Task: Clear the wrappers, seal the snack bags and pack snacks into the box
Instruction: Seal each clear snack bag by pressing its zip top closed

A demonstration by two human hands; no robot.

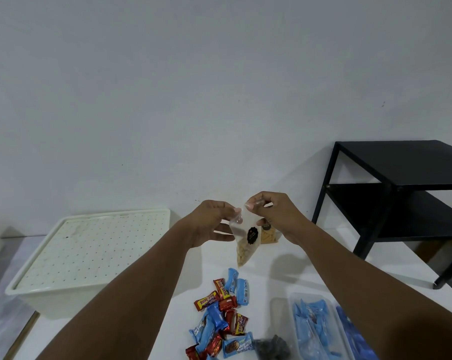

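A clear snack bag (246, 241) with a black oval label and pale snack pieces at its bottom hangs above the white table (277, 271). My left hand (211, 222) pinches the bag's top left corner. My right hand (271, 207) pinches its top right corner, a little higher. A second bag of yellowish snacks (268, 235) stands on the table behind, partly hidden by my right wrist. Several red and blue wrapped candies (221, 317) lie in a heap near the table's front. The cream box (71, 266) with a perforated lid on it sits at the left.
A clear tray (316, 328) with blue wrapped snacks is at the front right, a dark crumpled object (273, 348) beside it. A black two-shelf side table (401, 193) stands off the right edge. A plain wall rises behind.
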